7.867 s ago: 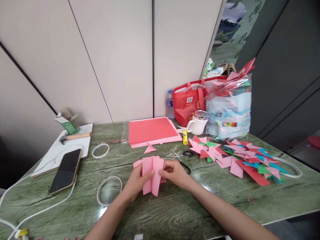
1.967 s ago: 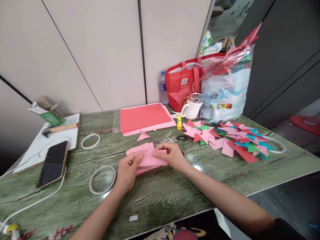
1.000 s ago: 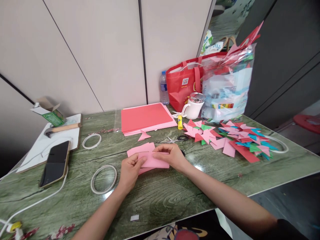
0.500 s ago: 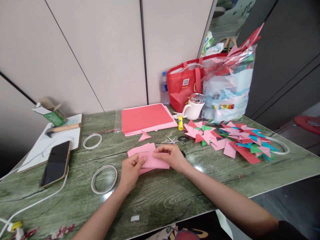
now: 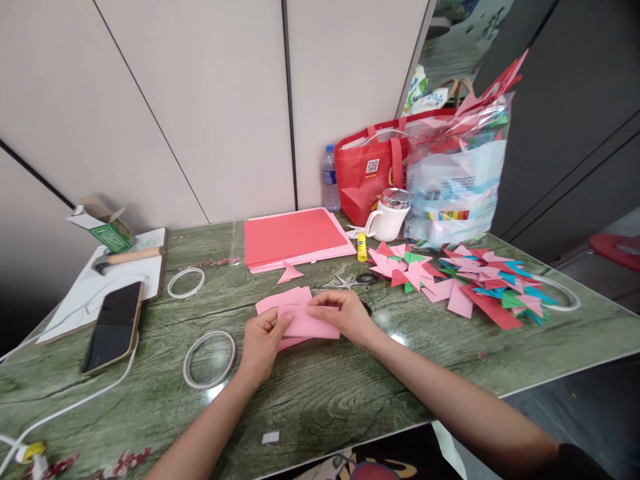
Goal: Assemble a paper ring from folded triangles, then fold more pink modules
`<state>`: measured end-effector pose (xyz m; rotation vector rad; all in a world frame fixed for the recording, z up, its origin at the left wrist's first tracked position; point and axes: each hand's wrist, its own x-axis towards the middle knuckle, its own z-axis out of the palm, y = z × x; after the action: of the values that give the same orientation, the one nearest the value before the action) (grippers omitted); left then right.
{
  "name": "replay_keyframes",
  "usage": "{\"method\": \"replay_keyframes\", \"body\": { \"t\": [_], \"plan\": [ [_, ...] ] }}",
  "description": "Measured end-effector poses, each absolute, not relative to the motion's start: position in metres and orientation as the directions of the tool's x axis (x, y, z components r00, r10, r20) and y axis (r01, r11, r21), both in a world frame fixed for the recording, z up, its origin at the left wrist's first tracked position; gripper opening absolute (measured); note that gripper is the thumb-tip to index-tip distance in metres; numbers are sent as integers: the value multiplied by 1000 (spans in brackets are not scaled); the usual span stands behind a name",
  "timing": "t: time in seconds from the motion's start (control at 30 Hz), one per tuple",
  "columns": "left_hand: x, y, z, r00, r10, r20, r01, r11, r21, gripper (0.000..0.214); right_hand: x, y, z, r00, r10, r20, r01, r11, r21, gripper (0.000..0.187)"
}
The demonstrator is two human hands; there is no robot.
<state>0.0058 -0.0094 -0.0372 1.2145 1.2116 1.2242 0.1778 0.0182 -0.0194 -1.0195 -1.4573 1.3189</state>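
Note:
A pink piece of paper (image 5: 306,324) is pinched between my two hands, its long side running left to right. My left hand (image 5: 263,337) grips its left end with thumb and fingers. At the upper right part, my right hand (image 5: 345,313) has its fingers closed on the same paper. Under and behind it lie more pink paper pieces (image 5: 287,297) on the table. Scissors (image 5: 350,282) lie just beyond my right hand, and another dark handle is partly hidden behind that hand. A small folded pink piece (image 5: 289,273) rests farther back.
Red and pink sheets (image 5: 295,235) are stacked at the back. A glue stick (image 5: 361,247), white mug (image 5: 391,217) and heaps of folded paper (image 5: 500,280) stand right. Tape rolls (image 5: 209,360), a phone (image 5: 113,327) and a hammer (image 5: 127,259) lie left.

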Motion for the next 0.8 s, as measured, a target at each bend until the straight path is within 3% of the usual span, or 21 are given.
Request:
{"method": "replay_keyframes", "body": {
  "t": [0.47,0.8],
  "plan": [
    [6,-10,-38,-15,1000,17,-7,-17,1000,32,178,18,-21,-258,960,107,13,115,-993,19],
    [4,-10,-35,-30,998,51,78,-48,996,28,179,20,-21,-297,951,81,-8,82,-997,22]
  ]
}}
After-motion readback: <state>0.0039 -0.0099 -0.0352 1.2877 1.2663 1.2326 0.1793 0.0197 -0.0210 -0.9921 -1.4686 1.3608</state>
